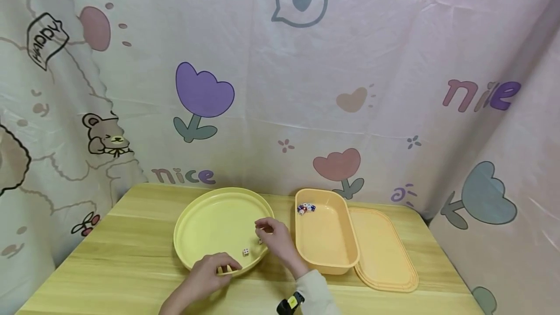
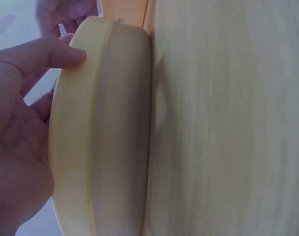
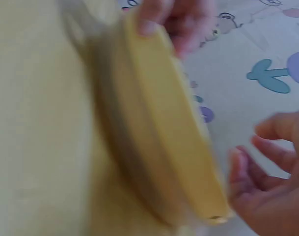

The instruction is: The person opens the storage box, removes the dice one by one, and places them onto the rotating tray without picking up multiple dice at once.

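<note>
A round yellow tray (image 1: 218,227) with a raised rim stands on the table, also seen side-on in both wrist views. My left hand (image 1: 214,271) grips its near rim; the left wrist view has the thumb (image 2: 70,58) on the outer wall and the fingers partly hidden behind it. One white die (image 1: 246,252) lies on the tray floor. Another die (image 1: 260,240) shows partly beneath my right hand (image 1: 277,242), which hovers over the tray's right side. In the right wrist view the right hand (image 3: 272,172) has loosely bent, parted fingers and nothing visible between them.
Right of the tray stands an orange rectangular container (image 1: 330,237), with several white, blue and red dice (image 1: 306,208) in its far left corner. A matching flat lid (image 1: 385,252) lies on the wooden table (image 1: 109,256) beside it. A printed curtain (image 1: 262,86) hangs behind.
</note>
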Demonstrator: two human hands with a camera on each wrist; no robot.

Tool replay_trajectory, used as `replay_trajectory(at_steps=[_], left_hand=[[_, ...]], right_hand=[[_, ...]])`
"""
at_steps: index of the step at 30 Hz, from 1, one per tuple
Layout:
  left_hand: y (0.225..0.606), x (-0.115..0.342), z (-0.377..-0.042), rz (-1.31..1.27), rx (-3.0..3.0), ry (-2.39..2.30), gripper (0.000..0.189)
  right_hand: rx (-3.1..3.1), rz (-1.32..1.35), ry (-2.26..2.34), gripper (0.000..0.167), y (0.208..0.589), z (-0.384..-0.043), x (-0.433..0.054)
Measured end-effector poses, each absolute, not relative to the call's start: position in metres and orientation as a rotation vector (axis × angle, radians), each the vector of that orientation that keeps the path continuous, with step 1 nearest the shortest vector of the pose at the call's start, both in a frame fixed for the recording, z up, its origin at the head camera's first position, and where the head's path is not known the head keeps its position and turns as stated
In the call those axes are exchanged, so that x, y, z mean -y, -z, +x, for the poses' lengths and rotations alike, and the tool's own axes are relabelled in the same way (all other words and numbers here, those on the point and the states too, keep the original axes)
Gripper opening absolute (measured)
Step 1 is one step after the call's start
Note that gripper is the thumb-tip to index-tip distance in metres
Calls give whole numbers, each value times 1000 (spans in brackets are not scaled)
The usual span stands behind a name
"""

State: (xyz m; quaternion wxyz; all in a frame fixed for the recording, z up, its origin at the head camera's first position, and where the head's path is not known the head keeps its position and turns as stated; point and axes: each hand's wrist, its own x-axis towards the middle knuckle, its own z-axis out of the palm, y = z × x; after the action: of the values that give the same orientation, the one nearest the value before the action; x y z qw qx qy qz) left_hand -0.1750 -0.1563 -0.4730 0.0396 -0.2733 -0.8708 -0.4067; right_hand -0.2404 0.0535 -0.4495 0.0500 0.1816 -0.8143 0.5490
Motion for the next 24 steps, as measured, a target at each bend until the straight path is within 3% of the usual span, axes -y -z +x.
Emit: replay_trajectory(at_steps=[7, 12, 18, 24], left_hand=[[471, 156, -173, -808, 2694, 1244, 25], [472, 156, -173, -821, 2695, 1258, 25], [474, 156, -175, -872, 2662, 1260, 23], [474, 157, -174, -856, 2660, 1249, 24]], right_hand=[[2554, 678, -1550, 25, 399, -254, -69], [2550, 598, -1499, 25, 368, -280, -94], [2473, 300, -1718, 27, 366, -313, -135], [2414, 113, -1749, 24, 392, -334, -160]])
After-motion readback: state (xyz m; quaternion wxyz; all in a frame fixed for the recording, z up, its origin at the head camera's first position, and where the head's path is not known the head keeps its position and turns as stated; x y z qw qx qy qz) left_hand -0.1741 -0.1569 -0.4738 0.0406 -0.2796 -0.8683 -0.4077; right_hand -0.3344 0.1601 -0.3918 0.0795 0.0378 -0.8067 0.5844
